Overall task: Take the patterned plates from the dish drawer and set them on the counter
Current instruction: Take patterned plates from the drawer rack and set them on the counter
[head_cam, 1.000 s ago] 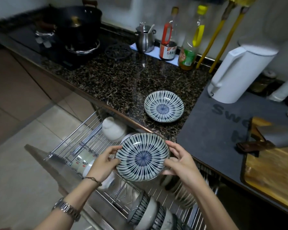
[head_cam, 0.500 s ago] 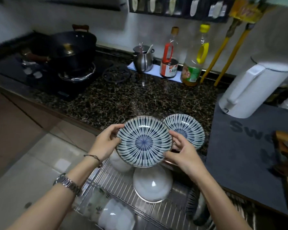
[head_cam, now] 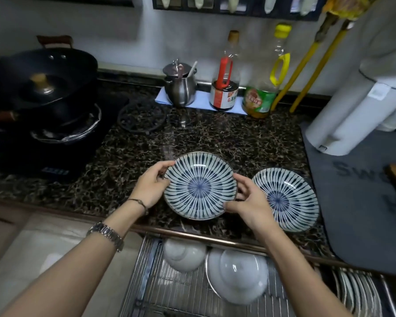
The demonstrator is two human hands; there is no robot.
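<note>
Both hands, left [head_cam: 151, 187] and right [head_cam: 249, 203], grip a patterned plate [head_cam: 200, 186] by its rim over the counter [head_cam: 215, 138], beside a second plate [head_cam: 286, 199].

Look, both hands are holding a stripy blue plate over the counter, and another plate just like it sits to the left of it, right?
Almost. The head view shows the left hand and right hand holding the stripy blue plate over the counter, but the other plate sits to its right, not its left.

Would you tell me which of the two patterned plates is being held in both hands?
The left plate, gripped by left hand and right hand; the right plate lies untouched.
</note>
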